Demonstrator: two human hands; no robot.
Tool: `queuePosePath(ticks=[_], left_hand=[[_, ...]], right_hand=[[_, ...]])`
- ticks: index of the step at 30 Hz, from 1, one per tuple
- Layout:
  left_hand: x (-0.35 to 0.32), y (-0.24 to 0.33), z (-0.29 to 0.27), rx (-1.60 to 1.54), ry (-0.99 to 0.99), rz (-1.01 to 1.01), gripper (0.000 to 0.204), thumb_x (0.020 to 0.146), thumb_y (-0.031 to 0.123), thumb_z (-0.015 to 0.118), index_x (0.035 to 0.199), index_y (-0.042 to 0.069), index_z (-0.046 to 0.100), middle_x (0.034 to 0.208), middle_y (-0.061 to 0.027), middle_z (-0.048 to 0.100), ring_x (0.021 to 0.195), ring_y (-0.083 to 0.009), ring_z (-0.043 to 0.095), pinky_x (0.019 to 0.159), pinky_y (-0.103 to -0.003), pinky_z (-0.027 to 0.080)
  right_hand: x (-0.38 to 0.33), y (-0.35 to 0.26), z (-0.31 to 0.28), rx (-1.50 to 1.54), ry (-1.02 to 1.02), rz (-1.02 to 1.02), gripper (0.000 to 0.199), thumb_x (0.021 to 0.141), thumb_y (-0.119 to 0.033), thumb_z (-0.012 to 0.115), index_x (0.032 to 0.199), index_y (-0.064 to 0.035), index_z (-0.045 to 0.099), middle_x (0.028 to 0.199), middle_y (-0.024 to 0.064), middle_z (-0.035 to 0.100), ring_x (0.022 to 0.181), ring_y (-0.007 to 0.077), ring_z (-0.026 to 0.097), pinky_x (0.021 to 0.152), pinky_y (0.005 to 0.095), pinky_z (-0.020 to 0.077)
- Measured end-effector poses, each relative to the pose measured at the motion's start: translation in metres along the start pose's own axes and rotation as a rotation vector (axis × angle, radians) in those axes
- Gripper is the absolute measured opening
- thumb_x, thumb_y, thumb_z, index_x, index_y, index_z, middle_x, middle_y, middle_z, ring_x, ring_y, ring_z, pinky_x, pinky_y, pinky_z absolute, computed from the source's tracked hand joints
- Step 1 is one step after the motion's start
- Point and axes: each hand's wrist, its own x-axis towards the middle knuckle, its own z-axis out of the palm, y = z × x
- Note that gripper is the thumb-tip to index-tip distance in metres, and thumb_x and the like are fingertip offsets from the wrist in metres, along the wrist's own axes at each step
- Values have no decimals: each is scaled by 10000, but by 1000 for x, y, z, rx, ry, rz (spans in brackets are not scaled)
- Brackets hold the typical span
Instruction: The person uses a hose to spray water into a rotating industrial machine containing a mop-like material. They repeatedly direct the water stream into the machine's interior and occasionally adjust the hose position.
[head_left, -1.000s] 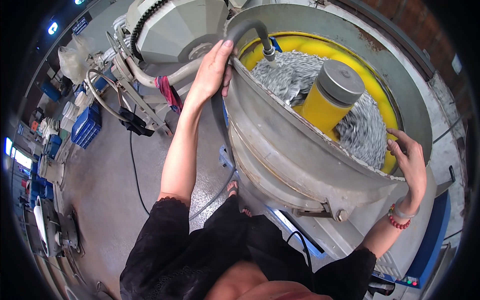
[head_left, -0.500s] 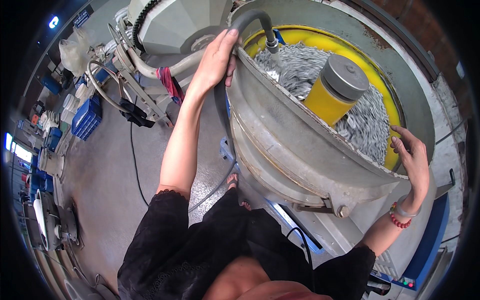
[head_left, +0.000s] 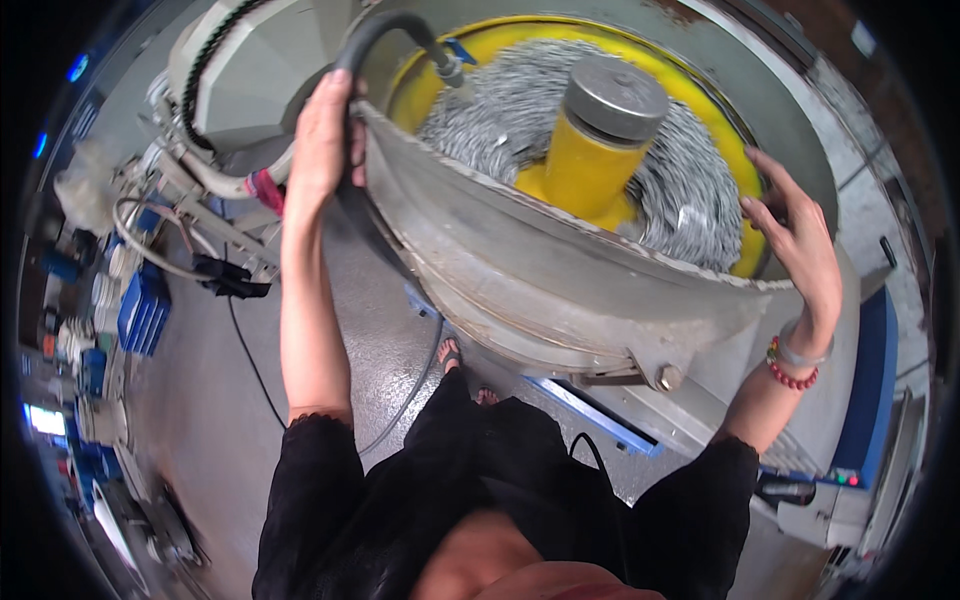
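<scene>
The smooth grey floor (head_left: 240, 400) looks slightly shiny and spreads under a workshop room, which bends at the round border of the view. On the right stands a big grey tub (head_left: 480, 250), its outer wall stained and its rim chipped; farther left are a pale angular drum (head_left: 270, 70), a blue crate (head_left: 145, 315) and a red cloth (head_left: 265, 190) tied on a pipe. Inside the tub, a yellow lining (head_left: 535, 32) surrounds a ring of small silver-grey pieces (head_left: 690, 200), and from its middle rises a yellow column (head_left: 588, 170) with a dull metal cap (head_left: 615, 100). A dark hose (head_left: 392, 22) arches over the left part of the rim, and its metal end (head_left: 452, 72) points down at the pieces. The left hand (head_left: 325, 130) has its fingers closed on this hose, just at the rim. The right hand (head_left: 805, 235) has its fingers half open and bent, holding nothing, over the inner right side of the tub; whether the wrist touches the rim, I cannot tell. The tub's far wall is cut off above, the hose is partly covered by the left hand, and single pieces are too blurred for knowing their shape.
</scene>
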Motion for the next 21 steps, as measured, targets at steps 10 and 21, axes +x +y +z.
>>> queuePosePath(ticks=[10,21], left_hand=[[-1,3,-2,-5,-26,-2,532,990,548,358,1083,48,515,464,-25,382,310,-126,368,351,-245,327],[-1,10,-2,-21,-49,-5,508,995,525,380,1030,38,521,486,-20,385,351,-105,369,368,-244,335]], right_hand=[[1,9,9,-119,362,-196,729,856,-219,697,1495,-170,348,1383,179,490,1298,305,445,1071,424,369],[-1,17,2,295,328,87,702,935,-387,623,1518,-170,298,1362,205,505,1230,294,517,953,387,447]])
